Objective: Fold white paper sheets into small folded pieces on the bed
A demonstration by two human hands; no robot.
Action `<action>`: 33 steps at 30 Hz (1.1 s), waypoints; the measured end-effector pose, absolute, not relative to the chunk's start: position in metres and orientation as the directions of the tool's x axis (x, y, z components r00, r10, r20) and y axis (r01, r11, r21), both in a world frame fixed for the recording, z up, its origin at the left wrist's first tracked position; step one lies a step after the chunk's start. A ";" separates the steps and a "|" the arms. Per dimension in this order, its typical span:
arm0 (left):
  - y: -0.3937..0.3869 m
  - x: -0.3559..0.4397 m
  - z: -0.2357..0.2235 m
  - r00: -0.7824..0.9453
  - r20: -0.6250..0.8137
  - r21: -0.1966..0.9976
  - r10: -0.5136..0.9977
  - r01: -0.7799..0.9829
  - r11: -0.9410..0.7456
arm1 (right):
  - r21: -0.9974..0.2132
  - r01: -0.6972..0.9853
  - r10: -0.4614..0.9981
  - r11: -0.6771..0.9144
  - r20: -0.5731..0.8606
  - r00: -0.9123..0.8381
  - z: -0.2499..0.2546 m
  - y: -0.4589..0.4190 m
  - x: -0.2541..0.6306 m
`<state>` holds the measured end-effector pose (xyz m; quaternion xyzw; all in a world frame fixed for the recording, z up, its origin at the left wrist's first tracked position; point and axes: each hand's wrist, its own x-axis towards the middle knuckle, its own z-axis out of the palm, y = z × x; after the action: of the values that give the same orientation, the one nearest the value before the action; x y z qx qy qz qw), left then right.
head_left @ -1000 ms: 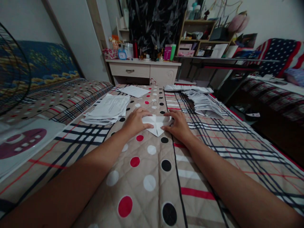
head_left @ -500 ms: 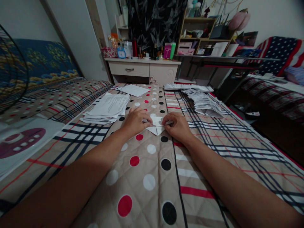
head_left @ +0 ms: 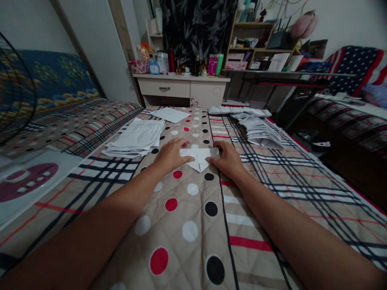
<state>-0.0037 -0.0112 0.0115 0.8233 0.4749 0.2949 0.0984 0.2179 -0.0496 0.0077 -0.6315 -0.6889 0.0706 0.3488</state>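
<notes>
A small white folded paper (head_left: 198, 155) lies on the bedspread in front of me, a triangle pointing towards me with a seam down its middle. My left hand (head_left: 171, 155) is at its left corner, open, its thumb on the paper and the other fingers raised apart behind the edge. At the opposite corner, my right hand (head_left: 227, 159) has its thumb on the face of the paper and its forefinger at the back edge, closed around that corner. The undersides of the fingers are hidden.
On the left lies a stack of printed sheets (head_left: 136, 135), with white paper (head_left: 171, 114) beyond it. A row of folded papers (head_left: 263, 131) lies to the right. A white bag with a purple print (head_left: 39, 173) is at far left. A dresser (head_left: 165, 86) stands beyond the bed.
The raised flap across the paper's top now lies flat, showing a wider triangle. My left fingers have loosened and lifted from their pinch; my right hand has shifted slightly to the corner.
</notes>
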 end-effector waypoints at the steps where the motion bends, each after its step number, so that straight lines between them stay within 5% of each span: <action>1: -0.011 -0.004 0.012 0.358 0.373 0.458 0.856 0.731 -0.505 | -0.550 0.815 0.926 0.181 0.375 0.048 0.008 -0.049 0.218; 14: -0.012 -0.006 0.018 0.273 0.283 0.638 0.920 0.663 -0.393 | -0.882 0.403 0.955 0.245 0.291 0.056 0.007 -0.046 0.218; 19: -0.015 -0.002 0.025 0.263 0.325 0.724 0.908 0.548 -0.418 | -0.907 0.290 0.928 0.307 0.353 0.122 0.015 -0.051 0.212; 25: -0.027 0.005 0.038 0.249 0.746 0.401 0.618 0.572 -0.715 | -0.646 0.461 0.670 0.608 0.729 0.138 0.028 -0.064 0.208; 29: -0.026 0.001 0.031 0.393 0.747 0.191 0.536 0.645 -0.740 | -0.575 0.550 0.669 0.606 0.742 0.037 0.023 -0.060 0.213; 33: -0.019 -0.003 0.021 0.549 0.625 0.114 0.556 0.639 -0.760 | -0.498 0.697 0.785 0.516 0.601 -0.151 0.013 -0.052 0.219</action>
<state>-0.0032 -0.0193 0.0214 0.8777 0.3404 0.3312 -0.0633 0.2194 -0.0522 0.0131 -0.4893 -0.7570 0.0513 0.4300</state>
